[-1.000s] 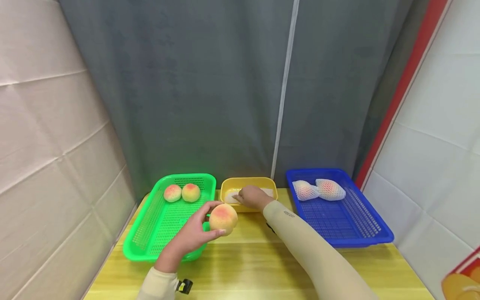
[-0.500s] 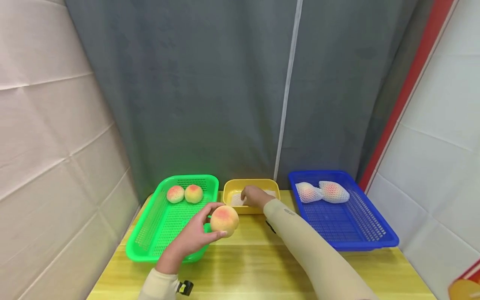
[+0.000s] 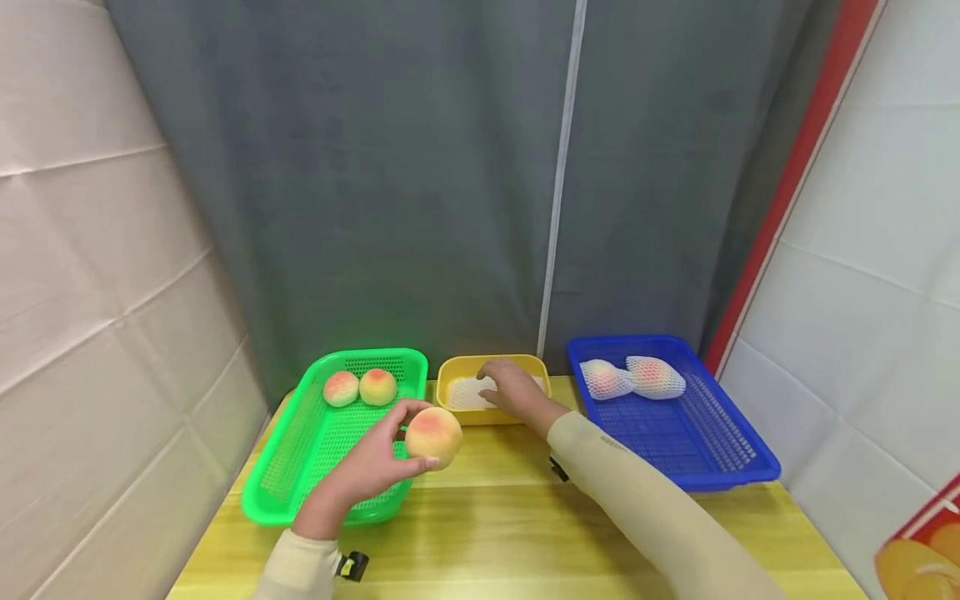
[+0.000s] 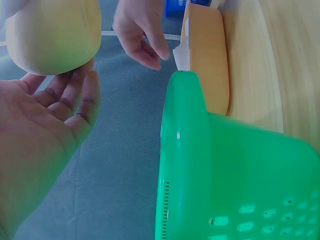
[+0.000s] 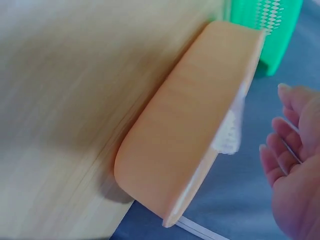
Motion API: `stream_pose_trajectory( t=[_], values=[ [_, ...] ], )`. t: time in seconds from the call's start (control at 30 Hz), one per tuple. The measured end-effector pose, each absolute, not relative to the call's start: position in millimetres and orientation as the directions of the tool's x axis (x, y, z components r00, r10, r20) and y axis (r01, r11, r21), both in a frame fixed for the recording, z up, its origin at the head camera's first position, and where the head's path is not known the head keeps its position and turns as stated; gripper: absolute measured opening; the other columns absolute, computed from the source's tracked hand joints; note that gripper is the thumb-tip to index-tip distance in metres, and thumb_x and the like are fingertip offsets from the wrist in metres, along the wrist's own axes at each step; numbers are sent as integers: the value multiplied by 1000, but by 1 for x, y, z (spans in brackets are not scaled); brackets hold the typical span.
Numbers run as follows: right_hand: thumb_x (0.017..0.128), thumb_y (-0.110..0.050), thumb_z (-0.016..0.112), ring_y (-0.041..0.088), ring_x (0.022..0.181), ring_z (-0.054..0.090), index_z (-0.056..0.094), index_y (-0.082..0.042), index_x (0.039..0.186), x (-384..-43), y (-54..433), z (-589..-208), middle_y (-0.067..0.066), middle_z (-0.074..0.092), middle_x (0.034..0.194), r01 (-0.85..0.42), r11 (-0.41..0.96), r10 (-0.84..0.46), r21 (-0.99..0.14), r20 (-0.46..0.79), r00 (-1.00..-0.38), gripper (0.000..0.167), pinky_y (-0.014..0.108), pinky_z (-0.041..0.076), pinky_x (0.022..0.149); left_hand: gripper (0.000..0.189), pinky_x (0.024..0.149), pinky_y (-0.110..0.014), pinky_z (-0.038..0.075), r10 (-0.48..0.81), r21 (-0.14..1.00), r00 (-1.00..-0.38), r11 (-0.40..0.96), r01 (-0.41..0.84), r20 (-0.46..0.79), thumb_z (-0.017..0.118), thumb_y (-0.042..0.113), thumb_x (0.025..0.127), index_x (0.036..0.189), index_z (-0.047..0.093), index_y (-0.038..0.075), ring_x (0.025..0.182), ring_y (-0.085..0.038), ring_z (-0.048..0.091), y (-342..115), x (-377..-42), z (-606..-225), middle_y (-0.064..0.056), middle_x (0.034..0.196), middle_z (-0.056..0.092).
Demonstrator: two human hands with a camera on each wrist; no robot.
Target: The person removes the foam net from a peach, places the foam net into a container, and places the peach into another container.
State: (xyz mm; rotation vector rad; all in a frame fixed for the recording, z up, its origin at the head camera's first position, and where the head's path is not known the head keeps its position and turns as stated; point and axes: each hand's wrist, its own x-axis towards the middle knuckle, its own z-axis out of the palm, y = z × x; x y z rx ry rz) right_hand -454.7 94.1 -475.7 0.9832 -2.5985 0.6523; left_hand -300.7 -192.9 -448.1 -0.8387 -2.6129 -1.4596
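My left hand [image 3: 371, 467] grips a peach [image 3: 435, 437] between thumb and fingers, in front of the green basket's right side. In the left wrist view the pale peach [image 4: 55, 37] sits against the fingertips. My right hand [image 3: 513, 390] hovers over the small yellow container [image 3: 491, 417], fingers loosely bent and apart. White foam fruit nets [image 3: 468, 394] lie inside that container. From the right wrist, one foam net [image 5: 228, 134] pokes above the rim, and the hand [image 5: 300, 155] is beside it with nothing in its fingers.
At the left, a green basket [image 3: 258, 500] holds two bare peaches [image 3: 360, 387]. The blue basket [image 3: 675, 479] at the right has two peaches in white foam nets [image 3: 633, 379]. A grey curtain [image 3: 360, 183] hangs behind the wooden table [image 3: 487, 533].
My right hand has risen out of the yellow container, and its fingers have spread from a pinch at the foam nets. The left hand keeps holding the peach in nearly the same place.
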Motion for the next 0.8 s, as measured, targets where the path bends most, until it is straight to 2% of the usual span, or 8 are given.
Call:
stream_pose_trajectory(
  t=[0.27, 0.43, 0.67, 0.73, 0.8],
  values=[
    [98, -7, 83, 36, 116, 66, 76, -1, 112, -407, 118, -472, 13, 73, 116, -706, 614, -515, -353, 499, -697, 16, 55, 53, 106, 67, 100, -44, 57, 442, 775, -855, 427, 466, 271, 92, 32, 92, 148, 55, 23, 121, -25, 66, -196, -298, -447, 2, 140, 65],
    [96, -8, 85, 31, 109, 69, 77, -5, 106, -377, 134, -477, 7, 76, 111, -730, 592, -530, -343, 517, -673, 13, 51, 56, 101, 69, 97, -40, 59, 441, 771, -861, 447, 455, 252, 92, 31, 91, 148, 54, 25, 119, -25, 66, -200, -298, -444, 4, 141, 63],
    [99, -11, 84, 27, 109, 67, 76, -8, 109, -342, 153, -487, 3, 73, 112, -710, 595, -555, -378, 446, -702, 13, 47, 58, 97, 68, 101, -41, 58, 475, 754, -846, 457, 472, 242, 91, 31, 93, 148, 52, 20, 123, -26, 66, -208, -298, -438, 1, 141, 63],
    [100, -12, 83, 26, 110, 67, 76, -9, 110, -335, 157, -488, 1, 72, 112, -702, 594, -553, -393, 433, -711, 13, 48, 58, 98, 68, 101, -39, 58, 470, 748, -849, 468, 470, 240, 91, 30, 93, 148, 52, 20, 124, -26, 65, -211, -298, -436, 0, 141, 63],
    [100, -12, 83, 24, 111, 66, 75, -9, 110, -329, 160, -489, 0, 72, 113, -695, 591, -548, -410, 429, -719, 12, 52, 55, 105, 68, 98, -39, 59, 464, 749, -855, 477, 461, 231, 90, 28, 93, 148, 52, 19, 125, -28, 64, -215, -298, -433, -1, 142, 62]
  ],
)
